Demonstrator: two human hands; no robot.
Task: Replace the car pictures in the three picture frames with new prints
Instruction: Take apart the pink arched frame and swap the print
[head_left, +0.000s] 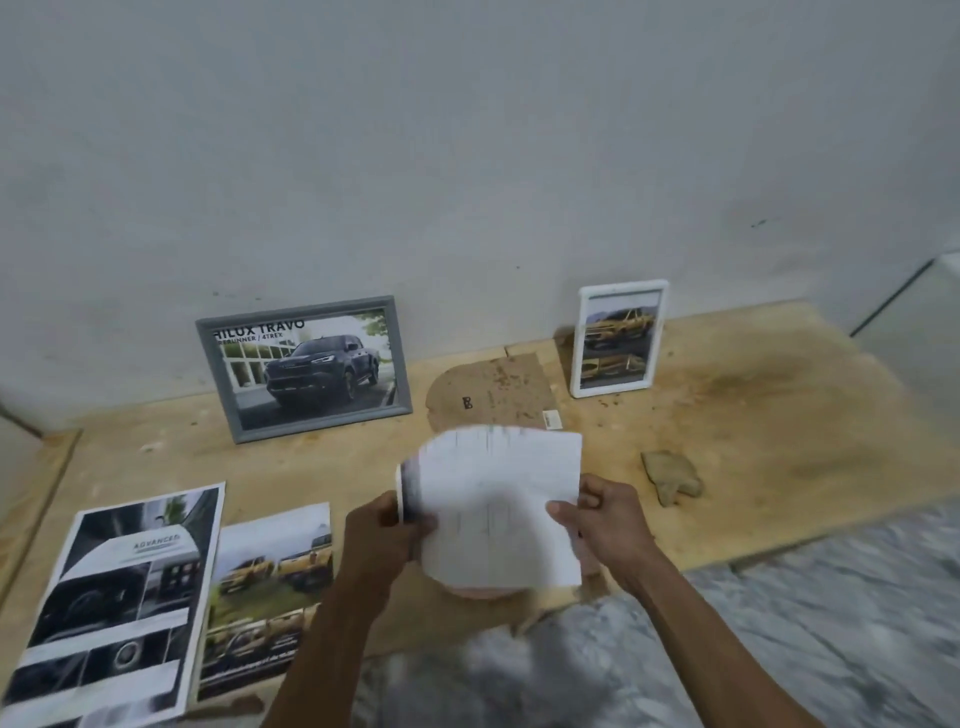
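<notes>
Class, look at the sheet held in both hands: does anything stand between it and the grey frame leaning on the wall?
Nothing visible does. The left hand and right hand hold the sheet above the wooden board; only bare board lies between it and the grey frame. The brown backing board lies to the frame's right.

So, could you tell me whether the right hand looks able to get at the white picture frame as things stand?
Probably not straight away: the right hand and the left hand both grip a sheet of paper. The wooden board before the white picture frame looks unobstructed.
</notes>
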